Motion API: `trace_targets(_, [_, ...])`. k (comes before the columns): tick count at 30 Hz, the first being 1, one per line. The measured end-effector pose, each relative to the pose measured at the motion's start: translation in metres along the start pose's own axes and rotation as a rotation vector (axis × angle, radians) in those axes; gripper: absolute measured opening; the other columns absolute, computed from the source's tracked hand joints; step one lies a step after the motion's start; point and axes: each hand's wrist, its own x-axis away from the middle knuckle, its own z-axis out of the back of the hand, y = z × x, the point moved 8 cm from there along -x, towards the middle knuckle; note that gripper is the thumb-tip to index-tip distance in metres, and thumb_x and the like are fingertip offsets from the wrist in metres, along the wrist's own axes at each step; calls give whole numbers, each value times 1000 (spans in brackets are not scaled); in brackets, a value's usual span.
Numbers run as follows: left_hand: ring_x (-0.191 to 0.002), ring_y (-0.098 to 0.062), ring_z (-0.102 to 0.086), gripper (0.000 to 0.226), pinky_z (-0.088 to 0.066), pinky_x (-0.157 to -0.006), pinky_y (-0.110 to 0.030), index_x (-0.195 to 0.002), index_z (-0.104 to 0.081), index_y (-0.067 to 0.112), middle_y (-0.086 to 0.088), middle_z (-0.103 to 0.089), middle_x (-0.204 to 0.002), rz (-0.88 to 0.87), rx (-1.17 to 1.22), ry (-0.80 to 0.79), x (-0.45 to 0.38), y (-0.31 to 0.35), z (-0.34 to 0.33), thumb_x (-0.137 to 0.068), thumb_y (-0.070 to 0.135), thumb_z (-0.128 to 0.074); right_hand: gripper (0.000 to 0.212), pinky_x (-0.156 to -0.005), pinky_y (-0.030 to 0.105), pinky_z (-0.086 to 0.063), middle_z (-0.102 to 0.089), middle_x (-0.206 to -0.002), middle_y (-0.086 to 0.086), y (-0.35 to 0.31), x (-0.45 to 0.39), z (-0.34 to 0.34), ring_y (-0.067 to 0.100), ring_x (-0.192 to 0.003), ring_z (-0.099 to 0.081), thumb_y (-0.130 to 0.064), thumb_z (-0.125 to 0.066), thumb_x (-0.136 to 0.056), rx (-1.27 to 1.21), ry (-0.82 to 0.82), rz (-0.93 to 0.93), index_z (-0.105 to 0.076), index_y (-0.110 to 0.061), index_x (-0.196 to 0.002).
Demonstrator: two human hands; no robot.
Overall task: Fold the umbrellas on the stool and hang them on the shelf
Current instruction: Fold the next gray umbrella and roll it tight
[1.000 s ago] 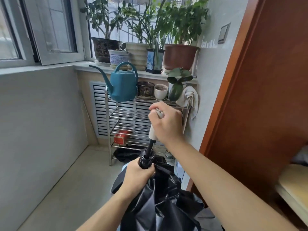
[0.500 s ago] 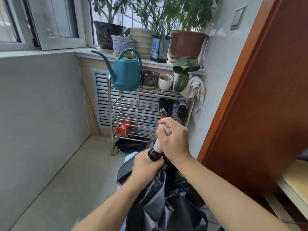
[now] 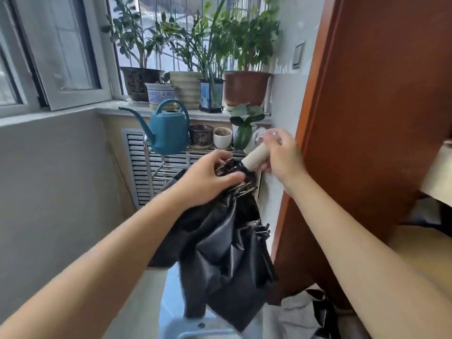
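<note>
Two hands: both on one black umbrella point(image 3: 227, 253), held up in front of the metal shelf point(image 3: 156, 167).
Right hand point(image 3: 281, 157): wrapped round the cream handle point(image 3: 256, 159).
Left hand point(image 3: 208, 179): fingers curled over the rib ends just below the handle.
Canopy: loose, unwrapped, hanging down over the pale blue stool point(image 3: 176, 314).
Stage (judged): collapsed, not yet rolled or strapped.
Risk: ribs springing out if the left hand's hold slackens; loose fabric catching the watering can point(image 3: 168, 133) on the shelf top when hanging.
</note>
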Motion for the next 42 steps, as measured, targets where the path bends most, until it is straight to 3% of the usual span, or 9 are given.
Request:
trace_targets(5, [-95,-4,-67,17,-55,-85,-21,-117,-72,25,6,-73,-106,-45,368,277,24,26,124,-100,26,-67,17,-48,32,-51,-63,-96,19,18,-16,27,24,-56,-62,-25,-47,-107,-316,52,-189,-62,-17,-105])
trace_targets(8, [-92,-9,-64,13,-50,-78,-18,-111,-71,25,4,-72,-102,102,274,371,50,-23,142,-102,22,-63,24,-51,31,-52,-64,-94,22,69,4,20,25,-55,-61,-26,-47,-108,-416,85,-381,-61,-11,-120])
trace_targets(14, [-109,-23,-68,40,-52,-98,-43,-114,-69,29,-3,-72,-119,653,396,101,125,-177,31,-101,62,-49,26,-51,35,-50,-62,-97,26,207,88,-12,31,-62,-60,-23,-50,-107,-480,99,-816,-57,-4,-123])
trace_targets(22, [-112,-19,-67,49,-53,-105,-46,-118,-71,30,6,-73,-119,833,407,-77,159,-261,-84,-92,70,-57,33,-70,42,-58,-58,-127,27,357,190,-29,38,-102,-65,-12,-56,-104,-390,-38,-1221,-52,-2,-135])
trace_targets(29, [-112,-15,-69,37,-53,-103,-41,-114,-73,34,11,-76,-114,759,416,-12,140,-275,-101,-82,51,-68,11,-71,34,-43,-60,-101,9,321,148,-9,20,-83,-55,-11,-52,-101,158,-18,-855,-56,-12,-112])
trace_targets(32, [-101,-26,-72,18,-56,-84,-39,-111,-70,34,2,-77,-106,740,278,26,134,-280,-103,-93,39,-69,43,-94,40,-46,-53,-130,9,303,133,1,30,-116,-54,-19,-56,-98,423,46,-722,-51,-17,-141])
trace_targets(34, [-89,-27,-73,14,-56,-71,-38,-108,-69,32,-2,-73,-107,731,202,43,131,-279,-102,-95,37,-67,37,-103,41,-42,-51,-137,8,286,124,0,32,-127,-49,-21,-55,-98,599,40,-569,-57,-19,-135])
trace_targets(38, [-82,-29,-65,26,-52,-64,-33,-86,-67,31,-7,-64,-101,675,-96,-44,130,-262,-91,-94,55,-59,17,-82,29,-44,-69,-93,-10,256,131,-47,17,-97,-62,-19,-56,-99,541,-300,-368,-72,-25,-95])
trace_targets(42, [-89,-13,-67,53,-49,-77,-30,-100,-72,37,7,-72,-95,670,75,-359,148,-233,-88,-81,84,-55,26,-86,8,-40,-63,-101,-16,238,158,-88,5,-99,-56,-8,-63,-93,508,-630,-187,-72,-31,-100])
